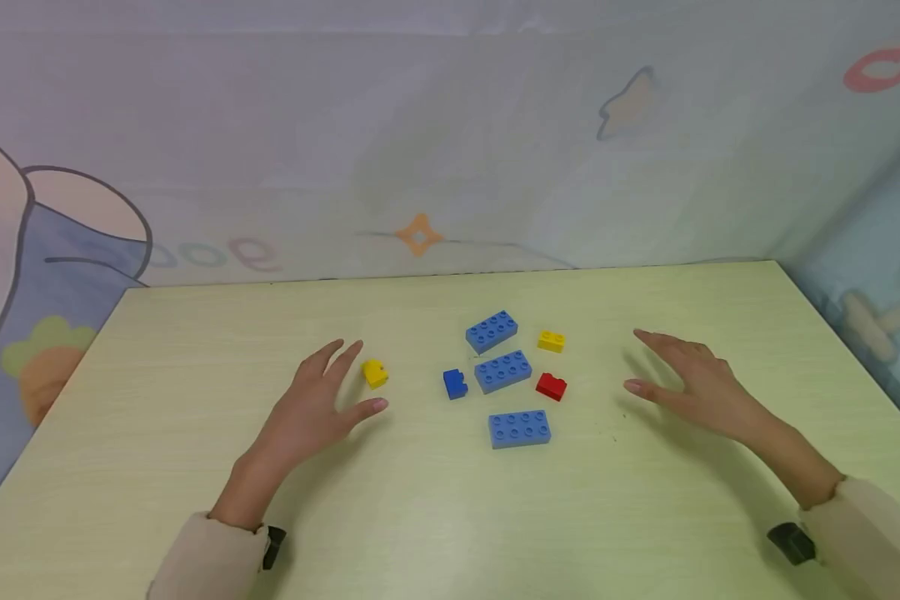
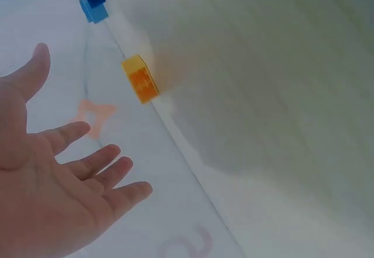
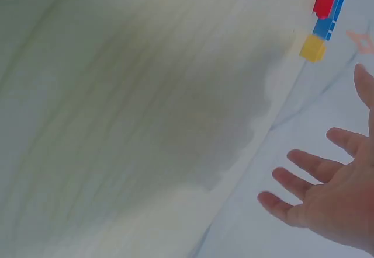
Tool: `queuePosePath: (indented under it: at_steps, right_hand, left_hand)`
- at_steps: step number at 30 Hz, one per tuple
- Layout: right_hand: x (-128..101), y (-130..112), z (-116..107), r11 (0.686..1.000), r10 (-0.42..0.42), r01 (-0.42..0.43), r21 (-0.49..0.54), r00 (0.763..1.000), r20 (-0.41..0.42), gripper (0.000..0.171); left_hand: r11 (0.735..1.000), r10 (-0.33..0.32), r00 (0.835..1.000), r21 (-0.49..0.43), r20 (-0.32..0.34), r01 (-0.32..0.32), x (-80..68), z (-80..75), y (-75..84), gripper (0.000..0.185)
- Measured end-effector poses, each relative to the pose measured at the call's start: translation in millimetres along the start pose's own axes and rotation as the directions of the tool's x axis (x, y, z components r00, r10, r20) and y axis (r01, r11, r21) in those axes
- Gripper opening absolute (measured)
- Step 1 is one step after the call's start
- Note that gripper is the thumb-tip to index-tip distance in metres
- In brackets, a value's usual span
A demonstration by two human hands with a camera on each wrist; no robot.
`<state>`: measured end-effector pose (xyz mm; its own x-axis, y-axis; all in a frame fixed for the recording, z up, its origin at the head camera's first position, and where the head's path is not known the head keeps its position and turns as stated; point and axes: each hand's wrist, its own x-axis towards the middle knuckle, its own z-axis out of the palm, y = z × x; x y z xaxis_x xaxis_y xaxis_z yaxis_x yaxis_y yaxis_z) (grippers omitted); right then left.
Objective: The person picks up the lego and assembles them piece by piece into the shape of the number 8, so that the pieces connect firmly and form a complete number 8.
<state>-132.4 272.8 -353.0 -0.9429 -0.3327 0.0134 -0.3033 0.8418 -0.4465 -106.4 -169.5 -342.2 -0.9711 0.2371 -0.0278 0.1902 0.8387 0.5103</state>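
Note:
Several toy bricks lie on a pale green table (image 1: 420,517). Three flat blue plates (image 1: 491,331) (image 1: 502,371) (image 1: 519,428) sit in the middle, with a small dark blue brick (image 1: 455,383), a red brick (image 1: 551,386) and a yellow brick (image 1: 551,341) around them. Another yellow brick (image 1: 375,373) (image 2: 140,79) lies apart to the left. My left hand (image 1: 322,404) (image 2: 52,182) hovers open just left of it, fingers spread, holding nothing. My right hand (image 1: 690,379) (image 3: 333,194) hovers open to the right of the bricks, also empty. The red brick (image 3: 323,4) and yellow brick (image 3: 312,48) show small in the right wrist view.
A patterned cloth backdrop (image 1: 420,167) stands behind the table's far edge and wraps round the right side. Beige sleeves (image 1: 202,558) cover both forearms, each with a dark wrist strap (image 1: 791,542). The table's front and left parts are bare wood.

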Motion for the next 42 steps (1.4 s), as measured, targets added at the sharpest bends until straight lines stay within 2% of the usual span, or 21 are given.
queuePosePath:
  at_steps: [7,16,24,30,37,42]
  right_hand:
    - [8,-14,5,0.987,-0.03,0.019,0.159,0.998,0.062,0.07]
    - [14,-29,13,0.974,-0.099,0.079,0.211,0.991,0.085,0.059]
    - [20,-35,20,0.959,-0.098,0.064,0.275,0.989,0.113,0.053]
    - [25,-39,24,0.947,-0.124,0.078,0.311,0.984,0.129,0.051]
    - [28,-42,27,0.941,-0.129,0.071,0.332,0.979,0.157,0.051]
    - [28,-44,26,0.937,-0.123,0.056,0.344,0.977,0.175,0.051]
  left_hand:
    - [0.996,0.042,0.998,-0.083,0.039,-0.039,4.3,8.8,11.2,0.078]
    - [0.981,0.086,0.992,-0.18,0.094,-0.068,8.3,18.5,28.0,0.071]
    - [0.968,0.095,0.985,-0.243,0.146,-0.057,14.2,28.1,44.7,0.056]
    - [0.965,0.136,0.971,-0.249,0.197,-0.084,20.9,36.2,57.8,0.052]
    - [0.945,0.217,0.954,-0.29,0.207,-0.152,28.8,48.0,69.7,0.044]
    - [0.939,0.232,0.943,-0.307,0.24,-0.153,33.7,55.5,75.0,0.041]
